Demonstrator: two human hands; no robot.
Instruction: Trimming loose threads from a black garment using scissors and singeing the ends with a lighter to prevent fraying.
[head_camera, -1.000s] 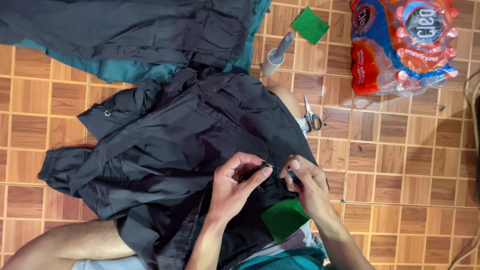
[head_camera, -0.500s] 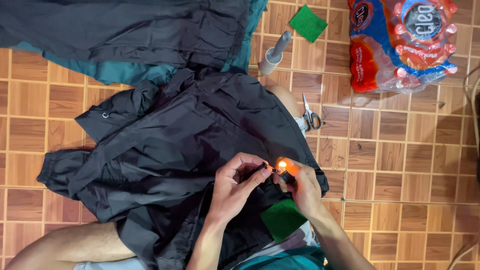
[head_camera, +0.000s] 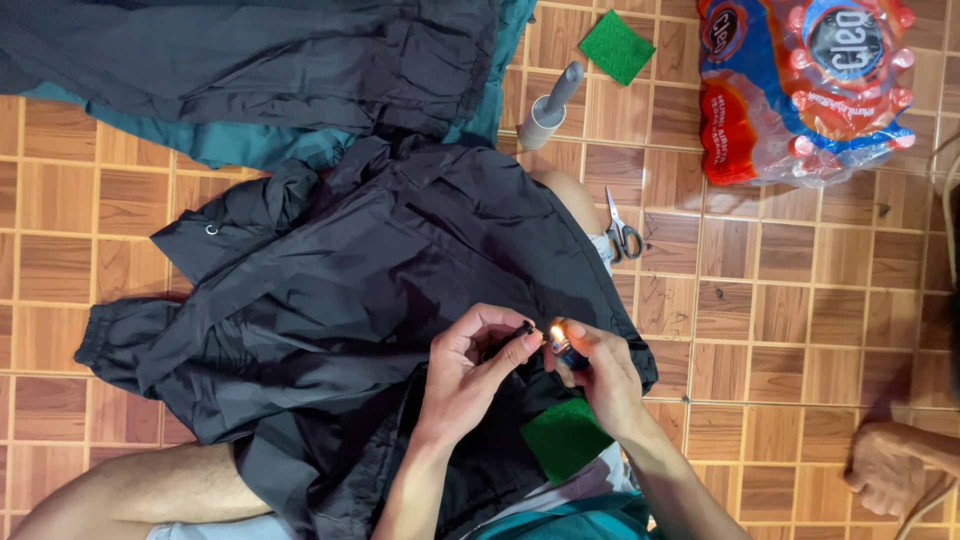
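Black jacket (head_camera: 370, 300) of thin, crinkled, slightly shiny fabric lies spread across the person's lap and onto a floor (head_camera: 800, 300) of glossy brown wood-pattern tiles with pale grout lines. A second dark garment with a teal lining (head_camera: 250, 70) lies flat on the floor just beyond it.

Near the jacket's lower right edge, the left hand (head_camera: 470, 375) pinches a small black tip of the jacket, perhaps a cord end or zipper tape (head_camera: 525, 329), between thumb and forefinger, fingers closed together on it. The right hand (head_camera: 600, 375) is wrapped around a small lighter (head_camera: 562, 345), thumb pressed on top, with a little yellow flame (head_camera: 553, 333) burning just beside the pinched tip, almost touching it.

A green felt-like square (head_camera: 565, 437) rests on the jacket below the hands, and another green square (head_camera: 618, 46) lies on the tiles farther away. A grey-handled lint roller (head_camera: 550, 108) and small scissors (head_camera: 622, 232) lie on the floor past the jacket's edge. A plastic-wrapped pack of red-capped bottles (head_camera: 810, 90) sits at the upper right. Another person's hand (head_camera: 885, 470) shows at the lower right edge.
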